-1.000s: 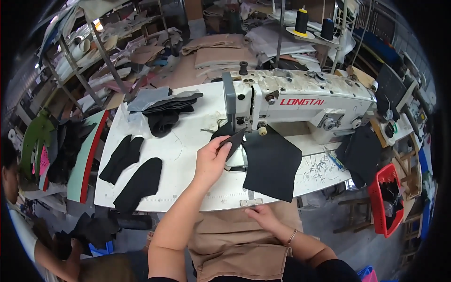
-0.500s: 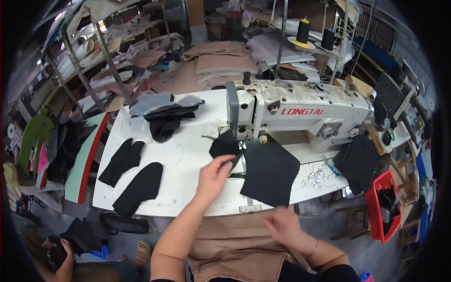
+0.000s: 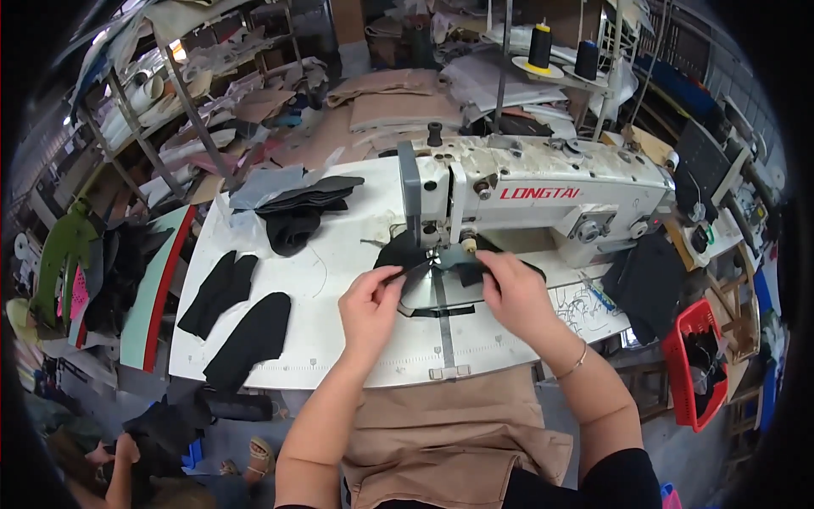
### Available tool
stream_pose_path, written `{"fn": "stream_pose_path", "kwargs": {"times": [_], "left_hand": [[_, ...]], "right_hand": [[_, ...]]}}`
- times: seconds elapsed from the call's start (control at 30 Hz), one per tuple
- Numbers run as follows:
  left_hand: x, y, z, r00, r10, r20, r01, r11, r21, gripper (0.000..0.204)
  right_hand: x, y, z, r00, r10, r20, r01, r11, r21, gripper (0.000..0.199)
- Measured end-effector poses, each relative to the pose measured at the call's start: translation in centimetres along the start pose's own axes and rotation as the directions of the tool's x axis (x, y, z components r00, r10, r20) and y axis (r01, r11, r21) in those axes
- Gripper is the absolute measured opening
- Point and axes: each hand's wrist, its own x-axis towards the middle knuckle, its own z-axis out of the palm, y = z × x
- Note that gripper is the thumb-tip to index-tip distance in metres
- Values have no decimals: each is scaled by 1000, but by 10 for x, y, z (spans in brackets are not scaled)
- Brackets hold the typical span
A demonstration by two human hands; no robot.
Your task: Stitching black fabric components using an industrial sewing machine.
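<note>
A white sewing machine [image 3: 543,174] stands on the white table, its presser foot [image 3: 435,255] down by black fabric [image 3: 398,251]. My left hand [image 3: 370,307] pinches an edge of this fabric just left of the foot. On the other side, my right hand [image 3: 519,293] grips the fabric's right part, which is folded back toward the machine. Between my hands the metal plate under the needle lies uncovered. Whether the fabric is one layer or two, I cannot tell.
Two black cut pieces [image 3: 247,341] lie on the table's left side, below a stack of dark pieces [image 3: 309,199]. Dark fabric [image 3: 649,284] hangs at the right edge, near a red basket [image 3: 697,365]. Thread cones [image 3: 539,47] stand behind. Another person's hand [image 3: 127,447] shows at lower left.
My right hand has risen from near the front edge to the fabric and taken hold. The large panel that lay flat toward me is now folded back. My left hand has shifted slightly left.
</note>
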Motion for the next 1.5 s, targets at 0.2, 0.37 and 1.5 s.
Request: {"fn": "stream_pose_path", "kwargs": {"times": [0.2, 0.37, 1.5], "left_hand": [[1, 35, 24, 913, 364, 183, -389, 913, 122, 19], [-9, 23, 31, 828, 522, 205, -550, 827, 115, 25], [-59, 10, 3, 757, 226, 613, -521, 775, 358, 97]], "right_hand": [[6, -2, -1, 987, -26, 161, 37, 997, -66, 35], [11, 9, 13, 952, -296, 81, 307, 923, -231, 30], [-56, -37, 17, 948, -140, 286, 172, 981, -91, 42]]}}
